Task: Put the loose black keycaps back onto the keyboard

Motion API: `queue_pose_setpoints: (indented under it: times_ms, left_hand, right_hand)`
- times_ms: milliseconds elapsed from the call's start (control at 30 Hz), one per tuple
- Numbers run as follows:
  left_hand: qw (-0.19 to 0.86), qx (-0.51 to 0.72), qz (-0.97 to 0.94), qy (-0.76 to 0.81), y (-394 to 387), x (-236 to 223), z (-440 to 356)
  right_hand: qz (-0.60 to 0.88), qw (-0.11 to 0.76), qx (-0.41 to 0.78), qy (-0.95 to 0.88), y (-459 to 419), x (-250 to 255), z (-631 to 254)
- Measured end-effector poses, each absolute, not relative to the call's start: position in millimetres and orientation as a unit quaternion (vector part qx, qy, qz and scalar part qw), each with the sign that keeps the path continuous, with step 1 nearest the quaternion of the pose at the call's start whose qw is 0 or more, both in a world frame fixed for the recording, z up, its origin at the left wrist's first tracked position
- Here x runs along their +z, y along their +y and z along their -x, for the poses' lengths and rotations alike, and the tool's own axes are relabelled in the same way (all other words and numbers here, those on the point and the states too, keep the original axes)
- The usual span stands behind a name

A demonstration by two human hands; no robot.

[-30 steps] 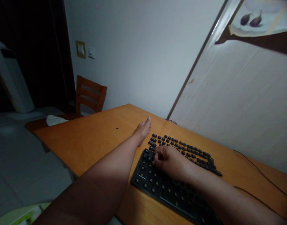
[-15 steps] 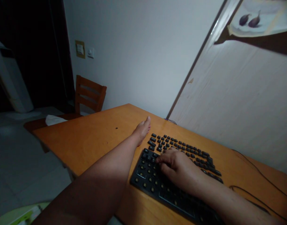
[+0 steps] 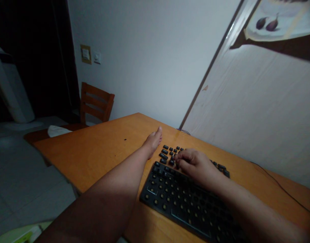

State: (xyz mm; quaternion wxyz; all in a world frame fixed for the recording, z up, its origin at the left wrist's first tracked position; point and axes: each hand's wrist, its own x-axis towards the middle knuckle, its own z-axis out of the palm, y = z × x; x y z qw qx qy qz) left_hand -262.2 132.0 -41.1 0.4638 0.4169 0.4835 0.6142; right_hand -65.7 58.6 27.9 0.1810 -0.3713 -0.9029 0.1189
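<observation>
My right hand (image 3: 195,165) reaches in from the right, above the far edge of a black keyboard (image 3: 170,194). Its thumb and fingers are bent together at a small black keycap among the loose ones, and the fingertips partly hide it. Rows of loose keycaps (image 3: 164,151) lie on the table behind the keyboard, many covered by the hand. Most of the keyboard shows bare switch stems, while a few keycaps (image 3: 160,171) sit at its far left corner. My left hand is out of view.
A bare leg with its foot (image 3: 152,141) rests across the wooden table (image 3: 94,155), left of the keyboard. One small black piece (image 3: 124,139) lies beyond the leg. A cable (image 3: 276,180) runs along the right side. A wooden chair (image 3: 96,101) stands by the wall.
My right hand has lifted off the keyboard's top left keys and moved away from me, slightly right, to the loose keycaps. More of the keyboard's bare switches show. The leg stays put.
</observation>
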Motion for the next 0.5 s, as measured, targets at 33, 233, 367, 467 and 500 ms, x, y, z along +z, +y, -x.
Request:
queue_pose_setpoints:
  times_ms: [33, 233, 367, 467, 500]
  left_hand:
    - [0.464, 0.615, -0.417, 0.482, 132, -41, 262]
    - [0.462, 0.615, -0.421, 0.481, 134, -43, 264]
    - [0.466, 0.612, -0.422, 0.481, 134, -45, 264]
    - [0.465, 0.612, -0.423, 0.48, 133, -44, 264]
    - [0.464, 0.612, -0.422, 0.481, 133, -44, 264]
  right_hand:
    - [0.402, 0.19, 0.098, -0.89, 74, 29, 63]
    - [0.543, 0.126, 0.038, -0.829, 155, 26, 49]
    - [0.552, 0.106, 0.069, -0.824, 175, 15, 51]
    - [0.551, 0.098, 0.083, -0.825, 184, 7, 54]
    - [0.549, 0.095, 0.087, -0.826, 187, 5, 54]
